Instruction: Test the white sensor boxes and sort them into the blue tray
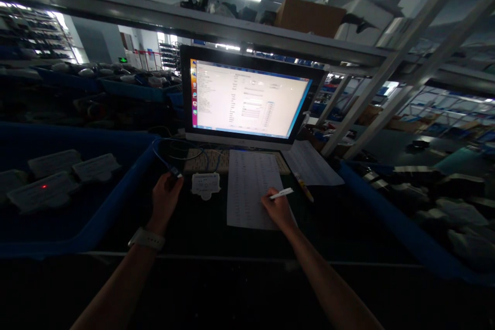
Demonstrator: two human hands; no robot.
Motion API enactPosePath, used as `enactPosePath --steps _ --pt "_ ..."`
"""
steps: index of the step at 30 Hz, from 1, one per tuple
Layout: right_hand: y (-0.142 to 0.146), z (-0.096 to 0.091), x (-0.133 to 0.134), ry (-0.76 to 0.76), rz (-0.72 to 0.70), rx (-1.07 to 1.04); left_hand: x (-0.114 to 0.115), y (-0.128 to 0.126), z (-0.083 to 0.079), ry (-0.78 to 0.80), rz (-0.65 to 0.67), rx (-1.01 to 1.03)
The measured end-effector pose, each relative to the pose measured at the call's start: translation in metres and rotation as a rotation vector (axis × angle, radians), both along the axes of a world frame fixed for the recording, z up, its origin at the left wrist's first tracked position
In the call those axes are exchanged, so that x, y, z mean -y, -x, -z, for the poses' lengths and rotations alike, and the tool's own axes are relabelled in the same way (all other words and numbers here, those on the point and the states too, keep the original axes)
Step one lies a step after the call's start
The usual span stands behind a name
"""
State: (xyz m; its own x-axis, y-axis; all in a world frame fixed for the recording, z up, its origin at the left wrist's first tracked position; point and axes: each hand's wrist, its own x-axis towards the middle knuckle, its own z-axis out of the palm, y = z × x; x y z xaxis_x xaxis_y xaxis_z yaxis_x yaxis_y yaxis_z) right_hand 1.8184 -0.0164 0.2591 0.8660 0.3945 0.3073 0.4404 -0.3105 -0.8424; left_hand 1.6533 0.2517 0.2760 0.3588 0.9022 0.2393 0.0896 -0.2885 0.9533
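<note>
My left hand is closed on the connector end of a blue cable, just left of a small white device that lies flat on the dark table. In my right hand is a white pen, gripped in a writing hold. That hand rests on a printed paper sheet covered in columns of small marks. The sheet partly covers a white keyboard. The cable curls back from my left hand over the keyboard's left end.
A lit monitor stands behind the keyboard. On the left, a blue bin holds several white devices, one with a red light. Another blue bin with parts is at right. A yellow marker lies near a second sheet.
</note>
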Motion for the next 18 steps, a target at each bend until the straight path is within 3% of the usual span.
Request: enactPosePath --steps 7,10,15,18 --pt "-0.003 -0.002 0.003 -0.090 0.067 -0.101 -0.005 -0.001 0.015 -0.174 -0.091 0.017" --pt "-0.002 -0.004 0.002 -0.134 0.059 -0.134 -0.004 -0.001 0.018 -0.334 -0.122 0.052" --pt "-0.003 -0.005 0.003 -0.104 0.042 -0.151 0.017 -0.002 0.008 -0.573 0.229 -0.122" --pt "-0.008 -0.001 0.007 -0.051 0.040 -0.120 0.033 -0.006 -0.001 -0.624 0.324 -0.338"
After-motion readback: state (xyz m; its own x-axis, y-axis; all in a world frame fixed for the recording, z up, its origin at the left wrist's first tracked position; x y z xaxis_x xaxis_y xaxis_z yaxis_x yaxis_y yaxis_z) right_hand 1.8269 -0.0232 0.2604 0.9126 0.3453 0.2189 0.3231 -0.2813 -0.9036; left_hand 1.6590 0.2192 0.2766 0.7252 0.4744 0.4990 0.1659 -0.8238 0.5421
